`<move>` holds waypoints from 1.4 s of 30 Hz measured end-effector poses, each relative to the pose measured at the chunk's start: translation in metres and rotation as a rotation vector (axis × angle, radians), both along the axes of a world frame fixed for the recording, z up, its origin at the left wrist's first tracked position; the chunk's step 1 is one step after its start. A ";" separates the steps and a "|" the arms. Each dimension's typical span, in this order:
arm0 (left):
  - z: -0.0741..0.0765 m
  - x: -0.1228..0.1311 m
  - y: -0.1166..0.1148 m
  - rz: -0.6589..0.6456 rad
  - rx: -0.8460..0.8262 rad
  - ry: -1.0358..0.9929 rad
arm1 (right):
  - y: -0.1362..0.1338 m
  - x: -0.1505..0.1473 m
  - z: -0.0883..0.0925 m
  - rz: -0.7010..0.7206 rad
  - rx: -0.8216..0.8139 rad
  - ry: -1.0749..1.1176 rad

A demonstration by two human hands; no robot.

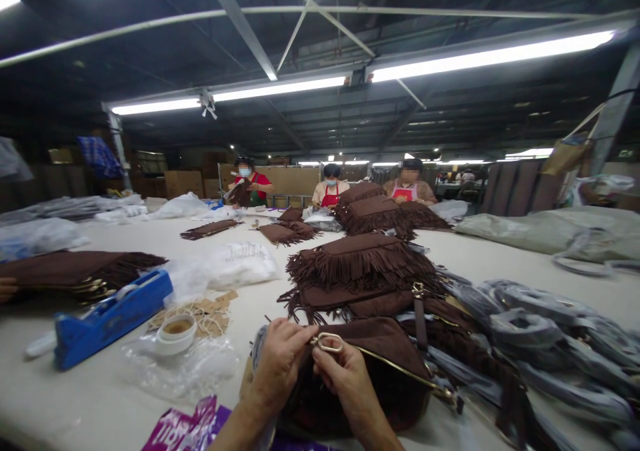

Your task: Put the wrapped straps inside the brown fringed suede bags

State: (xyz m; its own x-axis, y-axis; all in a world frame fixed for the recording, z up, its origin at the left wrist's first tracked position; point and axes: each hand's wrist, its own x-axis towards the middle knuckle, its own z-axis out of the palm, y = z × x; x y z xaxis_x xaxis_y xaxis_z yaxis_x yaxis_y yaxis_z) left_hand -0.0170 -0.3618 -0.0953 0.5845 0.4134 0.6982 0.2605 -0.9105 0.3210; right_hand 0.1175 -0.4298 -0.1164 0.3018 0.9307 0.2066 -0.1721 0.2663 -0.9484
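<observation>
A brown suede-like bag [373, 334] with a gold zipper [395, 365] lies right in front of me on the white table. At its top left edge, a gold-coloured oval metal clasp [331, 335] sits between my hands. My right hand [347, 377] is closed, thumb and fingers pinching the clasp from below. Closed as well, my left hand [280, 364] has its fingertips at the clasp's small left end. Its fingers partly hide what joins the clasp to the bag. A brown strap with a metal hook [419, 291] lies across the bags just behind.
Fringed brown bags [360, 257] are piled behind. Grey-wrapped straps [540, 324] lie at right. At left are a blue tape dispenser [113, 317], a tape roll [176, 334], more bags [75, 267] and a purple packet [185, 427]. Several people work across the table [240, 254].
</observation>
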 end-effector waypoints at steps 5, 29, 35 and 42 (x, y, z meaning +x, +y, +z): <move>0.014 -0.001 -0.016 -0.074 -0.219 -0.002 | 0.000 0.002 0.002 -0.015 0.050 -0.023; 0.022 0.030 -0.046 -0.331 -0.737 -0.292 | -0.029 0.013 0.029 -0.240 0.174 0.350; 0.008 0.066 -0.025 -0.387 -1.267 -0.676 | -0.022 0.012 0.029 -0.129 0.160 0.023; 0.007 0.059 -0.029 -0.563 -1.429 -0.505 | -0.003 0.037 0.051 -0.077 0.017 -0.016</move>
